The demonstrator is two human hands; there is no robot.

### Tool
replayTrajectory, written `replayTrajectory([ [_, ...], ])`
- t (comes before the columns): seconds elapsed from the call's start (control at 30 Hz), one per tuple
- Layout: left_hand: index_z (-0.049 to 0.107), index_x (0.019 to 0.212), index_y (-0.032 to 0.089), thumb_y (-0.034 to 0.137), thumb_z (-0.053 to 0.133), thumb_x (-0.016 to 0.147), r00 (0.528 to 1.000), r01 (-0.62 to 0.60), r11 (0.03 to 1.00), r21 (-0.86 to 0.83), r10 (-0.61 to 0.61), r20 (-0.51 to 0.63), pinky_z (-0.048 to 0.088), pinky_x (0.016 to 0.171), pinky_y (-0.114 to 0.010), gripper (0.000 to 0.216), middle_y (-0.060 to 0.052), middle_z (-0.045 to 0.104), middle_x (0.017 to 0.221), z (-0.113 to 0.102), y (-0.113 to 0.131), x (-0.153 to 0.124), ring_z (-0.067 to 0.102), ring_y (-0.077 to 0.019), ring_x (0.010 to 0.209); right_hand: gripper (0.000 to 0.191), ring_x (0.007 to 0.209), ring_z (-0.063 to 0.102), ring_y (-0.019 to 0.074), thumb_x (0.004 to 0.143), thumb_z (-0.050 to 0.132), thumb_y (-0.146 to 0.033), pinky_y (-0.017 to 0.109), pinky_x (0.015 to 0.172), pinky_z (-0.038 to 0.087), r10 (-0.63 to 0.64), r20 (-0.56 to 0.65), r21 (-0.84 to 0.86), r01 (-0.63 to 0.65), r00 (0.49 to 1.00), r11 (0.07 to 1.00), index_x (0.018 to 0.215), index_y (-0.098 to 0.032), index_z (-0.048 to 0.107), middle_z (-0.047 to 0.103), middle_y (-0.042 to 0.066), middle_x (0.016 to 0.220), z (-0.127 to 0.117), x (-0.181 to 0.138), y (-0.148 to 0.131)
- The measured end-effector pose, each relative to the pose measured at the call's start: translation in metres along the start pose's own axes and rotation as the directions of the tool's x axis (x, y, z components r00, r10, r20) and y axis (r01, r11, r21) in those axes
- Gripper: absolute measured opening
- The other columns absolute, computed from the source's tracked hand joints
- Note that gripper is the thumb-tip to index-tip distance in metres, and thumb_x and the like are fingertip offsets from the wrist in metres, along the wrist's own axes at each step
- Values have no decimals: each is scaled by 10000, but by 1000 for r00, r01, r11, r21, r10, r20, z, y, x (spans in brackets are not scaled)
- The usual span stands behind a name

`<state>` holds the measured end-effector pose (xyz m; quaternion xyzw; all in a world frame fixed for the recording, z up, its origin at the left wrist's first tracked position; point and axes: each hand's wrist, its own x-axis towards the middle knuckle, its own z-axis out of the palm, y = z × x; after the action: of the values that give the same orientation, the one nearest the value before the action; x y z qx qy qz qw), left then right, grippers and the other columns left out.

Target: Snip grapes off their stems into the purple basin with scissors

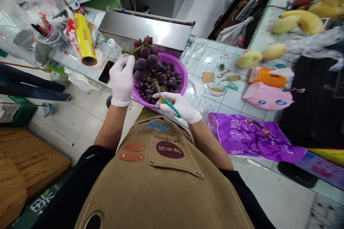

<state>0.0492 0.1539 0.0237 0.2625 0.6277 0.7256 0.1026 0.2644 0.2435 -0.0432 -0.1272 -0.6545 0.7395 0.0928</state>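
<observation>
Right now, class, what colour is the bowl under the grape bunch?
Purple: the bowl beneath the grape bunch shows best in the head view.

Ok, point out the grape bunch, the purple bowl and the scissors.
grape bunch (147,60), head view, on a grape in the held cluster.
purple bowl (179,67), head view, on its far right rim.
scissors (171,106), head view, on the green handle.

apron (161,186) patch lettering, too small to read

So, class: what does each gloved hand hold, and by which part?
Left hand: grape bunch, by its stem. Right hand: scissors, by the handles.
</observation>
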Motion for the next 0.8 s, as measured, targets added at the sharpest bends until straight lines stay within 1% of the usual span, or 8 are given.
replayTrajectory([
  [0.1,778,850,212,679,889,884,999,29,1000,-3,-29,21,627,903,-319,481,-19,751,870,-2,-4,1,739,-206,959,681,805,617,178,857,893,-664,349,790,552,-10,12,6,10,1000,1000,1289,-148,789,732,47,918,0,2,1],
  [0.17,770,843,210,681,891,882,999,32,999,-9,-32,22,630,891,-314,488,-19,749,862,-3,-5,2,744,-208,965,698,810,619,176,850,895,-680,344,791,553,-13,13,8,13,1000,1000,1289,-148,792,732,45,919,0,3,1],
  [0.3,757,816,205,681,885,888,999,38,999,-17,-37,24,617,822,-291,498,-16,733,826,-3,-4,2,735,-194,909,748,804,614,168,828,913,-696,336,792,550,-9,53,19,8,999,1000,1311,-138,788,729,40,917,-2,6,0],
  [0.47,741,784,207,663,867,914,994,109,994,-4,-109,17,582,738,-275,490,-16,690,758,-2,2,1,708,-181,834,768,790,625,175,806,927,-717,338,790,545,-11,84,56,7,996,998,1294,-138,800,723,34,888,-3,6,1],
  [0.57,734,756,204,659,875,908,992,126,992,-22,-125,27,554,690,-267,500,-9,658,723,-3,3,0,656,-153,747,780,782,618,170,801,937,-706,336,786,534,-14,97,85,5,995,996,1311,-133,797,722,28,875,-3,5,4],
  [0.63,731,748,204,660,884,898,991,133,991,-27,-132,36,545,675,-261,504,-3,653,712,-3,3,0,640,-145,725,768,767,604,158,813,938,-689,325,771,520,-18,106,95,8,994,995,1317,-128,797,714,19,861,-3,5,7],
  [0.73,732,766,207,646,887,901,988,147,989,-7,-147,37,559,695,-259,484,-4,672,718,-4,4,-1,684,-164,781,741,757,607,155,793,964,-663,325,768,526,-28,112,116,14,993,993,1284,-131,808,703,11,843,-5,6,10],
  [0.8,732,779,208,629,891,903,987,153,988,1,-152,44,573,711,-262,467,-9,686,730,-4,6,-2,710,-178,819,689,779,633,173,755,995,-643,339,780,547,-35,120,123,20,992,992,1196,-143,825,710,20,840,-6,7,13],
])
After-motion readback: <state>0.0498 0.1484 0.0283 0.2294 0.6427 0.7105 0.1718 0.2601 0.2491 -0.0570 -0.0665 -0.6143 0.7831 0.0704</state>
